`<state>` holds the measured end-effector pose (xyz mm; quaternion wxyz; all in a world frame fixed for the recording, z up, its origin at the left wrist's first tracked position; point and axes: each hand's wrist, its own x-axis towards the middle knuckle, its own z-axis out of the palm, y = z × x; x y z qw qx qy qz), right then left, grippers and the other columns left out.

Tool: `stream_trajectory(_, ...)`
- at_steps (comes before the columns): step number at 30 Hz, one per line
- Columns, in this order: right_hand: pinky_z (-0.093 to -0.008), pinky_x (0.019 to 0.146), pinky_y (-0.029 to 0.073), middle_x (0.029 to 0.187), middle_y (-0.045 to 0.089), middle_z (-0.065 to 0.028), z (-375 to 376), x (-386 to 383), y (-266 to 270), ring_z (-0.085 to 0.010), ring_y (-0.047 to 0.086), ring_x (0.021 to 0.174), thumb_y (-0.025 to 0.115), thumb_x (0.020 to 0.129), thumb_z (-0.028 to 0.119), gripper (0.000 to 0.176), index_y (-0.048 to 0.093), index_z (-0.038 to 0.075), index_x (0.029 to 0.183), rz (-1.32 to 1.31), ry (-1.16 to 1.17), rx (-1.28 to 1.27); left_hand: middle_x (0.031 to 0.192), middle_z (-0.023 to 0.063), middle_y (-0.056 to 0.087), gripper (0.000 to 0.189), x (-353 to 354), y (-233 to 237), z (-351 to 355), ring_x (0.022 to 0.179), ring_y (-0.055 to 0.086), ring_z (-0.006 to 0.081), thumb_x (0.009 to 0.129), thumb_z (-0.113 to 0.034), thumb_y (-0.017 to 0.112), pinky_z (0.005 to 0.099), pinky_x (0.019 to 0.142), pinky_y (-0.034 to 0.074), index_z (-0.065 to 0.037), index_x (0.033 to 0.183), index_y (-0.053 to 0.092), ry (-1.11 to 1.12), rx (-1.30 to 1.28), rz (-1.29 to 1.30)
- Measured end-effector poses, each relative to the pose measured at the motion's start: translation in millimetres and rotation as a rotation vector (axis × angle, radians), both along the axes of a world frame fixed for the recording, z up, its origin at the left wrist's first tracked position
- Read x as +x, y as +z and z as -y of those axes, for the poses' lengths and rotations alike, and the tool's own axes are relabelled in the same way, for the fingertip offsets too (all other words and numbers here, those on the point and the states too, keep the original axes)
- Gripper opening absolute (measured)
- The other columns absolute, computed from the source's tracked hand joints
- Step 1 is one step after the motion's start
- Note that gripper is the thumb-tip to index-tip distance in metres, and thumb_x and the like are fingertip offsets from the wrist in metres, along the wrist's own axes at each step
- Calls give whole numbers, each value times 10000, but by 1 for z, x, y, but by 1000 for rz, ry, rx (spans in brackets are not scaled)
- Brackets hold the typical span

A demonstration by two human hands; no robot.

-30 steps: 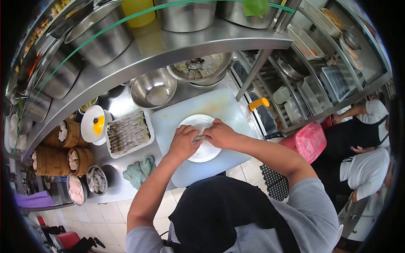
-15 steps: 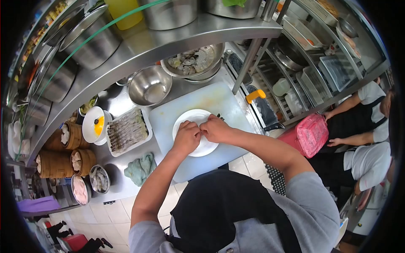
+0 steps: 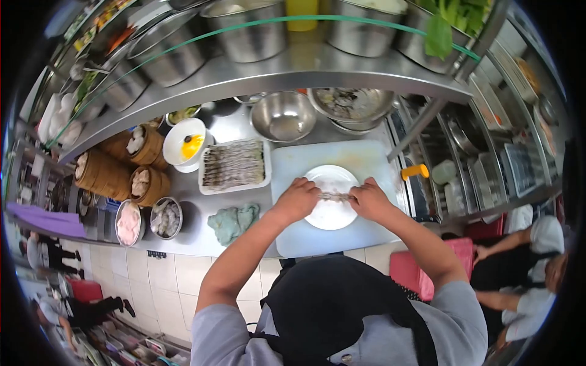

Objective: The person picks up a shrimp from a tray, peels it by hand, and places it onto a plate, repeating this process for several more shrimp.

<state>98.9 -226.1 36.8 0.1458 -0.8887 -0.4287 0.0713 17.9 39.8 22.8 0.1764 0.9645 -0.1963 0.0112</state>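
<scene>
Between my two hands a thin, greyish shrimp (image 3: 335, 196) is stretched level over a white round plate (image 3: 331, 218). My left hand (image 3: 297, 199) pinches one end of it at the plate's left side. The other end is in the closed fingers of my right hand (image 3: 372, 200), at the plate's right side. Under the plate lies a pale blue cutting board (image 3: 293, 238). To the left, a white tray (image 3: 267, 163) holds similar grey shrimp (image 3: 232, 161) laid side by side in rows. The fingertips partly hide the shrimp's ends.
A green cloth (image 3: 233, 224) lies left of the board. Beyond are a steel bowl (image 3: 283, 119), a white bowl (image 3: 177, 149) with yellow contents, and bamboo steamers (image 3: 104, 177). A steel shelf (image 3: 268, 82) overhangs the back. At right, a co-worker's hand is beside a pink-red container (image 3: 452, 259).
My hands have moved apart from close together over the plate, and the shrimp now shows stretched between them. The camera view has shifted, placing the counter further right in view.
</scene>
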Motion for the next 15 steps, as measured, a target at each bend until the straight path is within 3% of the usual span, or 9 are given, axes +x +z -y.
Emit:
stream_trajectory(6,-425,870,482,733,694,-134,-56,7,44,-348,650,723,679,857,158,85,658,76,847,-44,52,169,1080,131,697,199,-13,52,-57,1067,631,345,912,-151,675,454,1034,466,-67,1088,711,82,-143,117)
stream_trajectory(9,-439,867,490,735,692,-138,-124,19,63,-356,660,742,679,856,146,76,657,74,844,-33,129,306,1048,146,694,196,-17,79,-121,1059,629,362,905,-133,674,470,963,503,-62,1084,709,198,-151,217)
stream_trajectory(15,-457,914,476,824,721,-159,-280,57,71,-362,689,825,640,896,195,143,685,65,859,76,222,263,968,182,702,149,1,106,-238,989,636,401,875,-98,698,467,895,510,-33,1007,715,355,-91,254)
